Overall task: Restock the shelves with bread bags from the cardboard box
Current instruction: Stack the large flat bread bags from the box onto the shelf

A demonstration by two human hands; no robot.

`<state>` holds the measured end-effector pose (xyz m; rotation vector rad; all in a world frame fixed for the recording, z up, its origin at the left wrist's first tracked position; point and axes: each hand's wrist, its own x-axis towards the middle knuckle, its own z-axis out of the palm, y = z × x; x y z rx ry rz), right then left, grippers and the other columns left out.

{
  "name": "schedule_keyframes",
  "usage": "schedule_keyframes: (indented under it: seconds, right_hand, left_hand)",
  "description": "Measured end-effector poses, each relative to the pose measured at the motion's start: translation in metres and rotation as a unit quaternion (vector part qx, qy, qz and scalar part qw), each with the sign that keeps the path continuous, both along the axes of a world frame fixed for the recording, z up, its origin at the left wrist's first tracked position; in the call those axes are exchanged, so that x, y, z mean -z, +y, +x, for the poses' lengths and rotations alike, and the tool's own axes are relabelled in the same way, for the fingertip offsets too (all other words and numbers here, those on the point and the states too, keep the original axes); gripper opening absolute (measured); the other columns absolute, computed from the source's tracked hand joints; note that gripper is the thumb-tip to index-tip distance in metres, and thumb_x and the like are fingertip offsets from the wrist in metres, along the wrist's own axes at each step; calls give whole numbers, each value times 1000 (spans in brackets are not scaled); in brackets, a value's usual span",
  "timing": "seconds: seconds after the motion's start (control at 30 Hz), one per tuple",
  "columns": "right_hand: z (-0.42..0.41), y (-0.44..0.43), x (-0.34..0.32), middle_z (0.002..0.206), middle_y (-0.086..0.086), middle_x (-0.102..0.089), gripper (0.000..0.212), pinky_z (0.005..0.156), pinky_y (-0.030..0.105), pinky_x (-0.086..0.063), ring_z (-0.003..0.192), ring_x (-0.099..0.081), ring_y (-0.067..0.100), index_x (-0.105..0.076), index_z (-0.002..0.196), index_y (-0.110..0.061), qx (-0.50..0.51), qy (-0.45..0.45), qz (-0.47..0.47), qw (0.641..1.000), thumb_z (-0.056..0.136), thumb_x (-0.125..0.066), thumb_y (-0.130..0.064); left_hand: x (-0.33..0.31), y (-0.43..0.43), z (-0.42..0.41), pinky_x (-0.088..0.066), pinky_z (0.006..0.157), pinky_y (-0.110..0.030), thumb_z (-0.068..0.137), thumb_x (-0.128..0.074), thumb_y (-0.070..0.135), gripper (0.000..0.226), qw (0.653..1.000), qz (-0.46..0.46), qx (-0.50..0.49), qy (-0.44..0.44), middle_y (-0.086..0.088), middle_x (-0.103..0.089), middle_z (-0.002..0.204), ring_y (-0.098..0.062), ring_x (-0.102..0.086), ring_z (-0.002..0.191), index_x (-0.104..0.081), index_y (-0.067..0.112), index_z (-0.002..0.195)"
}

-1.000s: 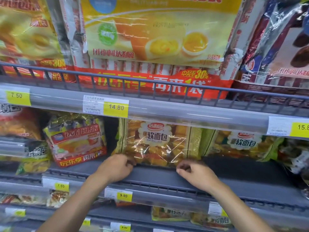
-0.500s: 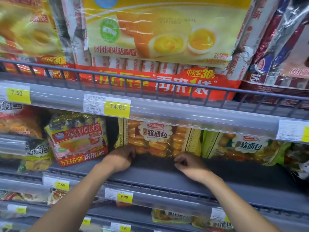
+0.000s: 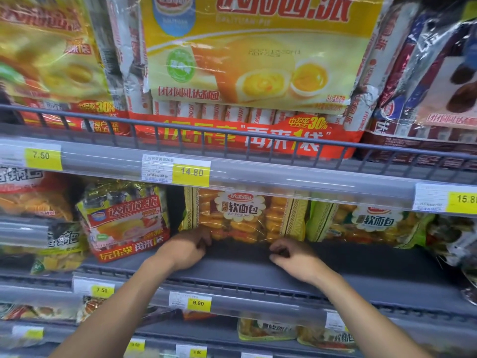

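A clear soft-bread bag point(image 3: 242, 218) with a white label and patterned yellow sides stands upright at the back of the grey middle shelf point(image 3: 258, 270). My left hand point(image 3: 184, 249) pinches the bag's lower left corner. My right hand point(image 3: 293, 255) rests on the shelf just below the bag's lower right edge, fingers curled, with a small gap to the plastic. The cardboard box is out of view.
A second soft-bread bag point(image 3: 366, 223) stands to the right, and a red and yellow pie pack point(image 3: 126, 220) to the left. Large pie bags point(image 3: 245, 60) fill the wire-railed shelf above. Price strips point(image 3: 191, 173) run along the shelf fronts, with more bags on the shelves below.
The bread bag has slid further back on the shelf and both hands followed it in. My right hand has come off the bag's bottom edge.
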<state>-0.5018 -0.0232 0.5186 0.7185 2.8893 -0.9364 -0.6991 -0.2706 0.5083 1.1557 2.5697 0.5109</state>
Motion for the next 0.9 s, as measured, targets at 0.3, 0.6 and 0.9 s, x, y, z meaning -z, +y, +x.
schedule_keyframes:
  seconds: [0.3, 0.6, 0.9]
  right_hand:
    - [50, -40, -22, 143, -10, -53, 60, 109, 35, -42, 135, -47, 16, -50, 143, -33, 41, 54, 99, 993, 89, -63, -55]
    - [165, -107, -10, 167, -8, -13, 71, 122, 45, -17, 154, -6, 17, -30, 156, -37, 111, 85, 233, 962, 93, -57, -55]
    - [338, -159, 62, 156, 6, -41, 72, 112, 53, -40, 142, -39, 33, -50, 146, -31, 241, 19, 211, 947, 81, -57, -60]
  left_hand:
    - [-13, -30, 49, -46, 104, -40, 96, -48, 57, 56, 990, 43, 29, 131, -3, -59, 137, -27, -54, 126, -50, 28, 144]
    - [4, -57, 129, -14, 127, -49, 89, -54, 70, 83, 941, 123, 163, 268, 2, -13, 171, -25, -3, 159, -25, 37, 160]
    - [60, -49, 253, -25, 123, -55, 87, -45, 72, 77, 921, 106, 309, 214, -5, -29, 166, -31, -17, 157, -45, 30, 151]
